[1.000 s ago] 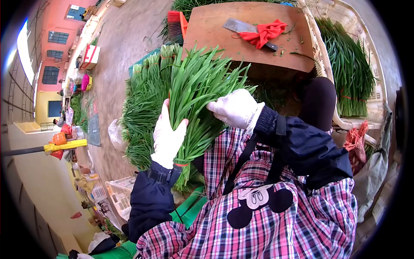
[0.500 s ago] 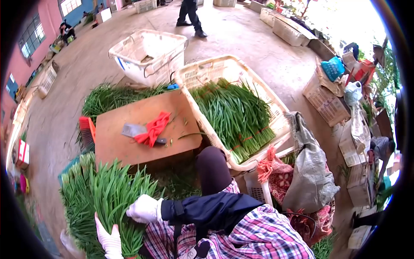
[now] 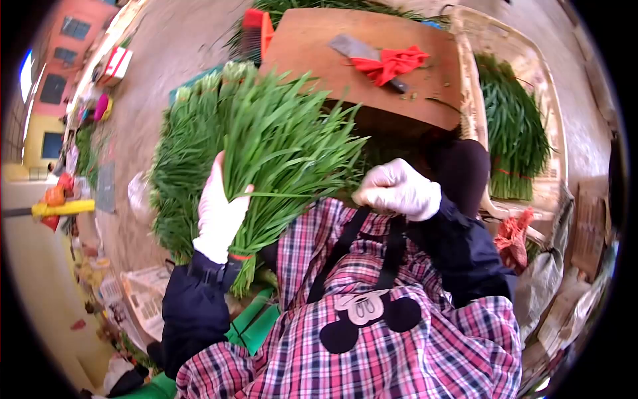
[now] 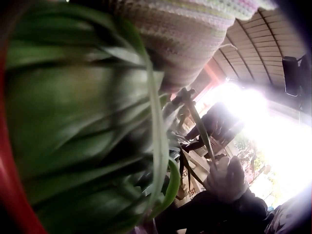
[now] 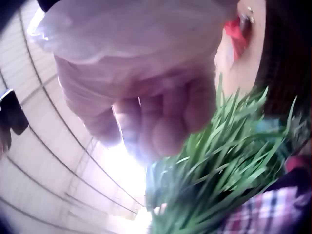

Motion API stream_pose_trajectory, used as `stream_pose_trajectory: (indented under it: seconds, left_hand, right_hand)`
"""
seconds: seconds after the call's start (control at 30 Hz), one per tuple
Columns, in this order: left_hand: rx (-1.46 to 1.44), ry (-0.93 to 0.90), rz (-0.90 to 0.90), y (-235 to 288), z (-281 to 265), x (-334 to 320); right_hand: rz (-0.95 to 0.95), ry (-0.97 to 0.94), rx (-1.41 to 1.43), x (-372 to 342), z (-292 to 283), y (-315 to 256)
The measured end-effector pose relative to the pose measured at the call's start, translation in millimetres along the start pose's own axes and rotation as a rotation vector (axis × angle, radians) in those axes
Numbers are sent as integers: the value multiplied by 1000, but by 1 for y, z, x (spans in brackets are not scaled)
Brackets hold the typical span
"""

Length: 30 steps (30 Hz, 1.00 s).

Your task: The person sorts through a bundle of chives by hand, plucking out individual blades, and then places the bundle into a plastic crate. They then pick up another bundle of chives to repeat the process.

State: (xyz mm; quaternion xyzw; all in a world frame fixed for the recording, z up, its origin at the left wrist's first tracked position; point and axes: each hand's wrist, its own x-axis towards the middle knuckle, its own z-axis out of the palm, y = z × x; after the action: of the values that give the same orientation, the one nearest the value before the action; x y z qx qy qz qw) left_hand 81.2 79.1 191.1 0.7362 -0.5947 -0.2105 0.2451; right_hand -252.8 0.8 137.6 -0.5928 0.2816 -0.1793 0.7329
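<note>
My left hand (image 3: 222, 216), in a white glove, grips a thick bunch of garlic chives (image 3: 286, 146), thumb across the near side. A red band (image 3: 240, 257) circles the bunch low on its stems. Apart from the bunch, to its right, my gloved right hand (image 3: 399, 189) has its fingers curled. In the left wrist view a single chive leaf (image 4: 202, 134) runs out to the right hand's fingertips, which seem to pinch it. The right wrist view shows the curled fingers (image 5: 168, 129) above the leaf ends. More chive bunches (image 3: 186, 159) stand stacked left of the held one.
Ahead is a brown board (image 3: 306, 56) bearing a cleaver (image 3: 352, 46) and a red cloth (image 3: 392, 64). A cream plastic crate (image 3: 468, 86) at right holds banded chives (image 3: 512, 126). An orange-red brush (image 3: 256, 30) stands at the board's left edge. My knee (image 3: 458, 169) is beside the crate.
My right hand has drawn away from the bunch to the right. The left hand keeps its grip. The head view swung toward the crates and back again.
</note>
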Motion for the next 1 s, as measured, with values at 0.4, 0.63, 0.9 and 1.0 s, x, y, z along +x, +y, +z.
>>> stream_pose_trajectory:
  seconds: [0.4,0.63,0.9,1.0]
  left_hand:
    - [14,-9,-15,1,1,3]
    - [-5,-8,-31,3,0,3]
    - [-143,12,-56,-2,-2,-1]
    - [-394,55,-119,-14,-5,-7]
  right_hand:
    - [-721,302,-971,43,73,-9]
    - [-725,282,-1192,77,87,-1]
    - [-458,-129,71,46,74,-20]
    - [-402,-333,122,20,41,-19]
